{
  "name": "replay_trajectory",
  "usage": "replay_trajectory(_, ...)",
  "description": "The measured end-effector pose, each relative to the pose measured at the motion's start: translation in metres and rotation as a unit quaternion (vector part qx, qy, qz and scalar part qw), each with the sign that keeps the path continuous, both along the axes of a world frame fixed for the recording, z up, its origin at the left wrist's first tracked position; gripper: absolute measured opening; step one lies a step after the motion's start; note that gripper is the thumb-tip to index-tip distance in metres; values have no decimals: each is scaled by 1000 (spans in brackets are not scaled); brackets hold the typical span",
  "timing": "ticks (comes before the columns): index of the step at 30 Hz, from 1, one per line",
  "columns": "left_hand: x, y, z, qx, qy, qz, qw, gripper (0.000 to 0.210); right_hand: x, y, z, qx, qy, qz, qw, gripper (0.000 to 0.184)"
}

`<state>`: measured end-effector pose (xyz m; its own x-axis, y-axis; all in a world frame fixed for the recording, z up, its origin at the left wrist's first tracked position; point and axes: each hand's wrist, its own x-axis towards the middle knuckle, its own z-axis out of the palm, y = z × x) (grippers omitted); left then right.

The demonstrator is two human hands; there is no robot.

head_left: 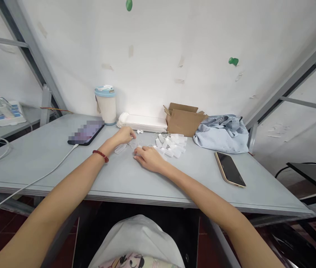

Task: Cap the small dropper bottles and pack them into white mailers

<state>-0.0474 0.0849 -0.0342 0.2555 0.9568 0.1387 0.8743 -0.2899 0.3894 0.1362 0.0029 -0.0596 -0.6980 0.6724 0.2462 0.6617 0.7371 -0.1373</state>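
My left hand [125,134], with a red bead bracelet [101,155] at its wrist, is closed in a pinch over the table. Whatever sits between its fingertips is too small to make out. Just below it lies a clear plastic piece [121,149] with a thin string. My right hand [150,159] rests to the right and nearer to me, fingers curled together at the edge of a small translucent piece, mostly hidden. Beside it spreads a pile of small translucent white pieces [171,144], some with thin strings. Two tiny white round bits [140,131] lie behind the hands.
Along the wall stand a cup with a blue lid [105,106], a stack of white trays or sheets [146,122], an open cardboard box [184,121] and a light blue cloth [222,136]. A phone [86,133] charges at left; another phone [229,169] lies at right.
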Motion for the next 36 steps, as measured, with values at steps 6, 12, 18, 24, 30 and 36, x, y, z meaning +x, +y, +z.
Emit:
replay_trajectory(6, 6, -8, 5, 23, -79, 10, 997, 24, 17, 1, 4, 31, 73, -28, 997, 24)
replay_trajectory(12, 24, -26, 15, -134, -400, -2, 907, 29, 32, 6, 12, 57, 179, -58, 981, 21)
replay_trajectory(18, 31, -31, 14, -231, -518, -71, 821, 29, 31, 3, 13, 53, 171, -39, 983, 18)
replay_trajectory(24, 33, -35, 17, -239, -506, -125, 819, 28, 30, 2, 12, 50, 154, -25, 986, 19)
replay_trajectory(30, 35, -39, 20, -247, -487, -130, 828, 24, 31, 1, 15, 39, 159, -19, 986, 24)
replay_trajectory(36, 33, -38, 19, -246, -466, -143, 838, 25, 32, 4, 15, 31, 168, -32, 985, 20)
